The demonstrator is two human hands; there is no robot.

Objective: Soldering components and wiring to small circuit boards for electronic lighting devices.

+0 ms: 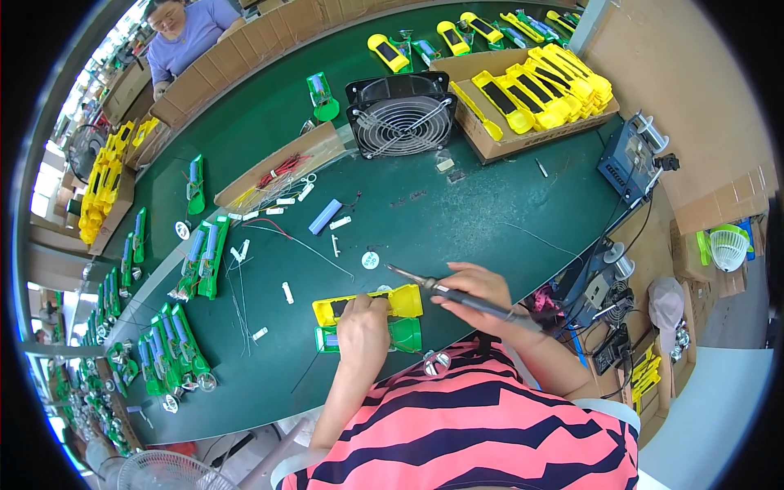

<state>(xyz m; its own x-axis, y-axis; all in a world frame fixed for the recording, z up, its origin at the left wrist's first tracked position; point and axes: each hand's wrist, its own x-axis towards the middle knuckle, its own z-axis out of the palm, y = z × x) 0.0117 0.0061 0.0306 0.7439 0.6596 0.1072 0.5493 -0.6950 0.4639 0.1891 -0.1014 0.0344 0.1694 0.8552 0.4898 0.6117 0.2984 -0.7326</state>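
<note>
Green, smooth-topped table (474,212), scuffed pale toward its middle. At its far side: black square fan with a wire guard (402,122), beside it an open brown cardboard box (531,143) holding stacked yellow plastic housings (531,94). Blue metal bench unit (627,167) at the right; co-worker in a lilac top (192,37) beyond a cardboard partition (212,69), upper left.

Fisheye rim cuts off the room's edges; assemblies at far left are small and indistinct. Pale floor fan (167,472) cropped by the lower edge. Left wrist covers part of the green plastic tray (406,335); the left fingertips are hard to make out.

Yellow plastic housing with a dark panel (404,300) lies on the table directly under the left grip (363,322), along the far side of the green tray. Left grip: curled over the housing and touching it; pinching or only pressing, cannot tell. Right grip (475,291): closed round the dark handle of a slim soldering iron (461,299), its metal tip pointing leftward, just beyond the housing's far edge.
</note>
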